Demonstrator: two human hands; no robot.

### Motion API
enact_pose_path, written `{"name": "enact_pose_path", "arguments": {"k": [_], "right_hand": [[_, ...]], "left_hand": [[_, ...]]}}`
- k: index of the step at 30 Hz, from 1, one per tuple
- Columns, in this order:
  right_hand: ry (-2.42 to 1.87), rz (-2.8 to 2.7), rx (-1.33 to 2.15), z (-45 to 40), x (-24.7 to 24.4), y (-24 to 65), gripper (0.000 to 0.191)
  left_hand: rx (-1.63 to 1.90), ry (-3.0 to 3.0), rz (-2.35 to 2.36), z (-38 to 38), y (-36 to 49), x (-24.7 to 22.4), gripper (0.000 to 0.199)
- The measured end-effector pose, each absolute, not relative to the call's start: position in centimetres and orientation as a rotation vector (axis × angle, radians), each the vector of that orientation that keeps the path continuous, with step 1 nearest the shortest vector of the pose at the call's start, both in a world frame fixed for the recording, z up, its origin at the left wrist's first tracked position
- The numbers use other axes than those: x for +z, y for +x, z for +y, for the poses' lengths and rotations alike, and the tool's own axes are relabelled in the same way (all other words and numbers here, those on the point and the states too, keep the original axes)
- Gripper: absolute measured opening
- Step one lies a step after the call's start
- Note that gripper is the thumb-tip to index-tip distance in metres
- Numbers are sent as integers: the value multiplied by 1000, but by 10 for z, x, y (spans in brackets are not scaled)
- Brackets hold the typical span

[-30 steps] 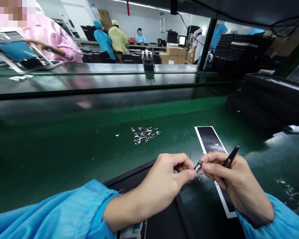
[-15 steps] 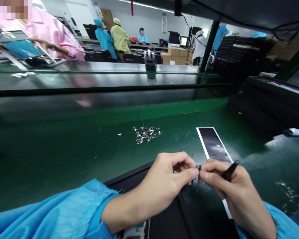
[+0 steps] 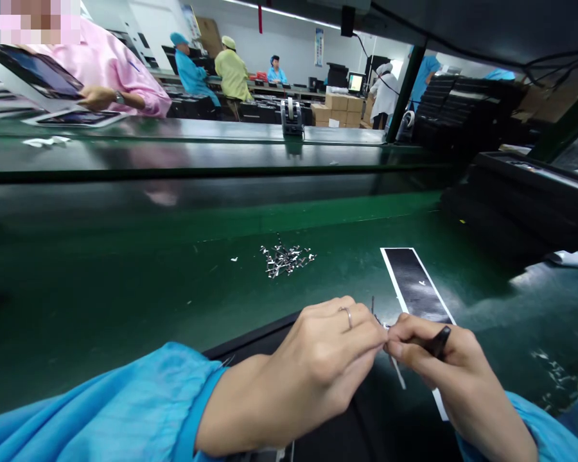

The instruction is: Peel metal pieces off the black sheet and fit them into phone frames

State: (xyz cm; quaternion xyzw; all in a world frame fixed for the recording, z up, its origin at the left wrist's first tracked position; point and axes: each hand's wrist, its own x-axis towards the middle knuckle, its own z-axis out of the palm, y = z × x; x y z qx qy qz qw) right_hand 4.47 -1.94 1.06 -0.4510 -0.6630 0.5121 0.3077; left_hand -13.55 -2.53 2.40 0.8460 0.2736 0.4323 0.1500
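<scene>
My left hand (image 3: 325, 356) and my right hand (image 3: 443, 366) meet fingertip to fingertip low in the view, over a dark tray (image 3: 327, 417). Between them they pinch a small metal part (image 3: 385, 328), mostly hidden by the fingers. My right hand also grips black tweezers (image 3: 436, 344), whose tip points down between the hands. A ring shows on my left hand. Just behind my right hand lies a black strip with a white border (image 3: 411, 282). A small heap of several metal clips (image 3: 286, 258) lies farther out on the green bench.
The green bench (image 3: 125, 289) runs to a raised conveyor (image 3: 173, 151) with a tape dispenser (image 3: 291, 117) on it. Stacks of black trays (image 3: 520, 192) stand at the right. A person in pink (image 3: 106, 70) handles a tablet at far left; other workers stand farther back.
My left hand has rolled knuckles-up over the small part and both hands have dropped slightly toward me. The tweezers have tilted lower. The person in pink has lifted a tablet.
</scene>
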Motion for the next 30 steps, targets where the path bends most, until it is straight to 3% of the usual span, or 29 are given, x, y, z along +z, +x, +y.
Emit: {"name": "enact_pose_path", "arguments": {"k": [9, 14, 16, 19, 22, 26, 30], "right_hand": [[-1164, -1760, 1339, -20, 18, 42, 22], [-1033, -2047, 737, -30, 17, 43, 17], [-982, -2093, 428, -35, 15, 42, 9], [-909, -2135, -47, -42, 9, 38, 17], [-881, -2122, -402, -44, 1, 32, 16], [-811, -1907, -582, -43, -11, 26, 19], [-905, -1974, -471, -50, -17, 30, 24]], "left_hand": [[1240, 2646, 560, -22, -146, 17, 19], [1303, 2088, 843, -26, -143, 23, 12], [1157, 1802, 990, -27, -140, 27, 10], [862, 1507, 1052, -28, -136, 32, 15], [780, 1257, 1043, -28, -132, 33, 16], [786, 1117, 1025, -29, -130, 32, 17], [842, 1146, 984, -31, -131, 29, 11]]}}
